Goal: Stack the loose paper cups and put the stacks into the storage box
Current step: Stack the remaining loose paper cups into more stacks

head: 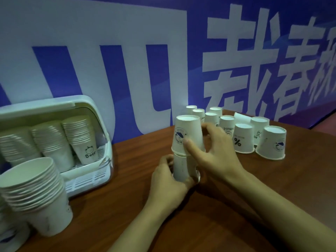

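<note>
**Stacking under way: one inverted cup being seated on the pile**

Mid-table, on the brown wooden tabletop (pixel 254 188), a short stack of upside-down white paper cups (pixel 183 168), with a further inverted white paper cup bearing a round blue logo (pixel 188 133) sitting on top, not yet pushed fully down. Left hand (pixel 168 180) wrapped round the lower cups, fingers curled and gripping near the rim. Right hand (pixel 216 153) on the top cup, thumb across the printed face and fingers curled round the far side, grasping it

Far right, a cluster of loose inverted white paper cups (pixel 243 138), standing rim-down, close together, well apart from the white plastic storage box with raised lid (pixel 87 106) at far left. Inside that box, three stacks already lying tilted. Near left, another tall stack of upright white cups (pixel 36 195) outside the box

Probably next: pressing the top cup home squarely, then reaching right for another loose cup; likely steady hold needed from the left to keep the pile from tipping
</note>
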`<state>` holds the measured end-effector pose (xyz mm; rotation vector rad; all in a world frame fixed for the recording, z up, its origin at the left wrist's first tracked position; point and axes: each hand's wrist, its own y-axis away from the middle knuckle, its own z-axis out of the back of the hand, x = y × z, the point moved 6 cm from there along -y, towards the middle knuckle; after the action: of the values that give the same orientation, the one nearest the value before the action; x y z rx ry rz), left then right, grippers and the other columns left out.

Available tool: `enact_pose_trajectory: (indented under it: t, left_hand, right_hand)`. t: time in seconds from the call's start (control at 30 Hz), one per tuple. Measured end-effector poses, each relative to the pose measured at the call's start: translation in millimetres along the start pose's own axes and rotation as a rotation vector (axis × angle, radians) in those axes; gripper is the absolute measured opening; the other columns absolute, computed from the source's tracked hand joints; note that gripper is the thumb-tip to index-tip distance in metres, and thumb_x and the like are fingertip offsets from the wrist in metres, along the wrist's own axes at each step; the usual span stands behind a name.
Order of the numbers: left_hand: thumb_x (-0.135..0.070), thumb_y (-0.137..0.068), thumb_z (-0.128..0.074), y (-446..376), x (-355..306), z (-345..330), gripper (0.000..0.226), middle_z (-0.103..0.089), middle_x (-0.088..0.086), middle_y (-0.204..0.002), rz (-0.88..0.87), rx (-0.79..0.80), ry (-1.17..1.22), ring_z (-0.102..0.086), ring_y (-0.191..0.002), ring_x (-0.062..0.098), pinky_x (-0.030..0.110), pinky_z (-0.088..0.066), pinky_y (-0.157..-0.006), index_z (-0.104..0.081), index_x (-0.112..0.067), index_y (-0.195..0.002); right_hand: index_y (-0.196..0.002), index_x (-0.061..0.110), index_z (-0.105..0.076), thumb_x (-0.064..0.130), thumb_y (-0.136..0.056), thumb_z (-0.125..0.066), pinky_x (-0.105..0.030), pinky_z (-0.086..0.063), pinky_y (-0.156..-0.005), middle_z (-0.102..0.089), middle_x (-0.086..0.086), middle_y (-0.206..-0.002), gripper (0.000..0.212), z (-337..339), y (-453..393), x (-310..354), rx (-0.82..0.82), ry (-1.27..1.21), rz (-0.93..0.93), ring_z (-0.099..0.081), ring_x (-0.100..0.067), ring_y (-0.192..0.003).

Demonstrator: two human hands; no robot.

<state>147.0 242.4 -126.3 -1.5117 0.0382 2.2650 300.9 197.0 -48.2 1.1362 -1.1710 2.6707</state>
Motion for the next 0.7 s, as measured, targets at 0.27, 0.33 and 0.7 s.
enact_pose_trajectory:
  t: [0.27,0.33,0.7]
  left_hand:
    - [-0.032,-0.059,-0.099,-1.8,4.2,-4.7,0.097,-0.059,-0.012,-0.134,-0.008,-0.015,0.069,-0.060,-0.122,0.010,0.025,-0.058,-0.091,-0.045,-0.039,-0.139]
    - [-0.026,-0.069,-0.098,-0.6,3.7,-5.2,0.085,-0.062,-0.011,-0.129,-0.013,-0.011,0.065,-0.062,-0.118,0.008,0.019,-0.056,-0.085,-0.047,-0.036,-0.136]
    - [-0.059,-0.043,-0.085,1.3,-4.2,-5.5,0.126,-0.045,-0.006,-0.150,-0.047,-0.042,-0.069,-0.047,-0.139,0.021,0.048,-0.050,-0.112,-0.030,-0.038,-0.154]
  right_hand:
    - [-0.116,0.036,-0.059,0.066,-0.078,-0.062,-0.024,-0.049,-0.089,-0.067,0.020,-0.112,0.049,8.6,11.4,-5.3,0.014,-0.120,0.057,-0.061,0.002,-0.107]
    - [-0.117,0.033,-0.060,0.062,-0.078,-0.064,-0.028,-0.049,-0.092,-0.067,0.017,-0.113,0.049,8.3,12.4,-1.4,0.011,-0.098,0.091,-0.061,-0.003,-0.109]
    - [-0.118,0.034,-0.061,0.060,-0.075,-0.072,-0.036,-0.055,-0.085,-0.070,0.014,-0.105,0.052,-17.8,16.3,-20.3,0.312,0.071,-0.007,-0.064,-0.007,-0.099]
